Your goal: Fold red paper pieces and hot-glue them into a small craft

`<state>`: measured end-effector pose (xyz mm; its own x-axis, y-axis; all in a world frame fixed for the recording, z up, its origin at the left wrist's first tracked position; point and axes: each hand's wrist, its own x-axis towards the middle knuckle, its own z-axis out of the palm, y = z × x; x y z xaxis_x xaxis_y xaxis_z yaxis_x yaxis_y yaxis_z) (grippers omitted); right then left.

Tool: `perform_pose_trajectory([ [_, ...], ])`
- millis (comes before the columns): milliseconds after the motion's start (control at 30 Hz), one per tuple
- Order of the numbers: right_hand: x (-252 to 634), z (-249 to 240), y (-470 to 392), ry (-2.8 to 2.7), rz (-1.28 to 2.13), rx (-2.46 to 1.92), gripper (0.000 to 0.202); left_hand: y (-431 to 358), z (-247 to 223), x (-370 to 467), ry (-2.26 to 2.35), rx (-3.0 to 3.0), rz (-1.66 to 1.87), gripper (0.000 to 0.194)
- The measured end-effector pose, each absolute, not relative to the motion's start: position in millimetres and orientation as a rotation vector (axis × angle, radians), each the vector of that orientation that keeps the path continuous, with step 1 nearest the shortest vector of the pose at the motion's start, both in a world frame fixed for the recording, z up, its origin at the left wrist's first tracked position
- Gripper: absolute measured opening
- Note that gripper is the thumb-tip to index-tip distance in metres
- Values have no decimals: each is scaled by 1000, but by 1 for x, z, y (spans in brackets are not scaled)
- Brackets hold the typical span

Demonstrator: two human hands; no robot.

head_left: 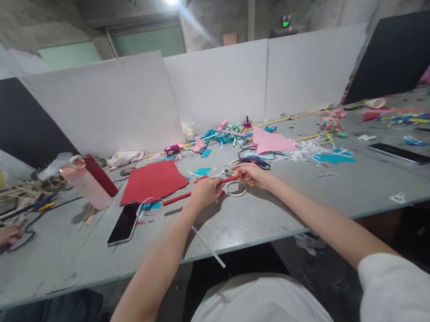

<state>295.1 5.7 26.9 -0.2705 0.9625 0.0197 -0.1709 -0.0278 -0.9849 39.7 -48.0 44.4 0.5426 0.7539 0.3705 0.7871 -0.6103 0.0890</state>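
Observation:
A thin red rod (177, 199) lies level over the grey table, and my left hand (206, 191) is closed around its middle. At the rod's right end my right hand (253, 174) is pinched, with a small yellow piece beside its fingers. A white ring (236, 189) hangs below the rod between my hands. Another pale ring (152, 206) is by the rod's left end, over blue scraps. A white strip (209, 247) slants down from under my left hand past the table edge. The fingertips are partly blurred.
On the left are a red sheet (151, 181), a phone (124, 224) and a pink bottle (86, 184). Behind my right hand lie dark blue pliers or scissors (258, 162), pink paper (271, 140) and white strips (311, 150). Other people's hands are at both sides.

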Motion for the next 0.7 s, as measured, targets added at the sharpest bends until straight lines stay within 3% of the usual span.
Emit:
perform_pose_trajectory([
  [167, 293, 27, 3, -1392, 1395, -1054, 39, -51, 46, 40, -1338, -2691, -498, 31],
  [467, 298, 33, -1, -1395, 1454, -871, 58, -51, 48, 39, -1352, -2664, -564, 26],
  [700, 293, 35, -6, -1358, 1461, -717, 60, -49, 48, 38, -1367, -2657, -622, 32],
])
